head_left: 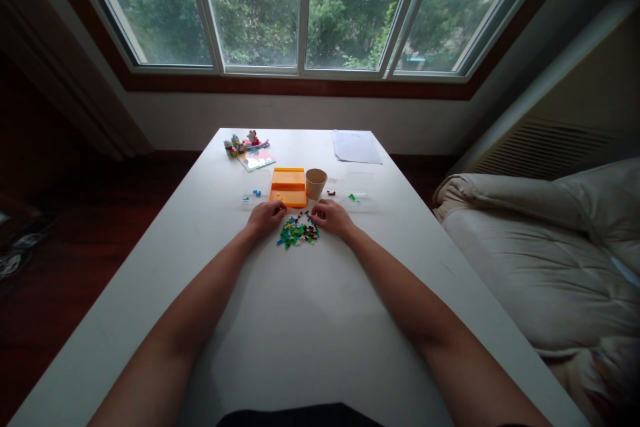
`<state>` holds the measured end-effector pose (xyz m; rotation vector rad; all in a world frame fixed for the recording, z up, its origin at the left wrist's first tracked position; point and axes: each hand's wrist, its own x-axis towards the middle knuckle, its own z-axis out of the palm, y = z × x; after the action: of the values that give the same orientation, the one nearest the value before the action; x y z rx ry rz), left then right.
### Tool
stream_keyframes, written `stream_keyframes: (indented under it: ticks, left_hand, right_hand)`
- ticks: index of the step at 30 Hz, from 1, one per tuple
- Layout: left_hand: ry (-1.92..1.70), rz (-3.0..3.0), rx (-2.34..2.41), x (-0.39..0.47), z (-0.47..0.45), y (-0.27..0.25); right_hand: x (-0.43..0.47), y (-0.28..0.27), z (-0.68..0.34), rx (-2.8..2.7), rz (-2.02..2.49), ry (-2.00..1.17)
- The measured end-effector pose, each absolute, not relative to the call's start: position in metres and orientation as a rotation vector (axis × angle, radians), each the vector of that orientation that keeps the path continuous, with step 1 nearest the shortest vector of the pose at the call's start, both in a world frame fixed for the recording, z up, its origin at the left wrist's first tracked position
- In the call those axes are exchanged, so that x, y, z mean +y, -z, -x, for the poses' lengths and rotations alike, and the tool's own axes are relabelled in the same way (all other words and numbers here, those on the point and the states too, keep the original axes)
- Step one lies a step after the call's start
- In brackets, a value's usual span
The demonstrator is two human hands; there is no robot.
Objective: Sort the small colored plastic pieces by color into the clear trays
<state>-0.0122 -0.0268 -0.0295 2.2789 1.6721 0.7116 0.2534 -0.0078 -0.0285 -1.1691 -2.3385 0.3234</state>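
A loose pile of small building bricks (299, 231) in green, blue, yellow, white and dark brown lies on the white table. My left hand (267, 216) rests at the pile's upper left, fingers curled and pinched together beside the orange tray (289, 187). On the opposite side, my right hand (330, 216) has its fingertips bent together at the pile's upper right edge. Anything between the fingers of either hand is too small to make out. Just beyond my right hand a brown paper cup (316, 183) stands upright, close against the orange tray.
Clear plastic trays flank the middle: blue bricks (257, 193) lie in the left one, brown bricks (331, 193) and green bricks (353, 197) to the right. Small figures (245, 143) and a colourful card (257, 159) lie far left, paper sheets (356, 147) far right. A sofa (540, 247) stands right.
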Motion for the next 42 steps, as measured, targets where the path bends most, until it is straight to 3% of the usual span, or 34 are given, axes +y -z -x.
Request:
stream_keyframes:
  ticks: [6,19,33,42]
  left_hand:
    - [-0.726,-2.280,1.663,-0.028,0.012,0.028]
    - [-0.723,-2.289,1.650,-0.028,0.012,0.028]
    - [-0.724,-2.276,1.656,-0.028,0.012,0.028]
    - [-0.724,-2.295,1.645,-0.027,0.012,0.029]
  right_hand:
    - [-0.006,0.031,-0.253,-2.225,1.187,-0.366]
    - [0.013,0.038,-0.270,-1.417,1.219,-0.679]
    - [0.003,0.038,-0.262,-2.222,1.288,-0.303]
    - [0.001,0.033,-0.262,-1.918,1.276,-0.406]
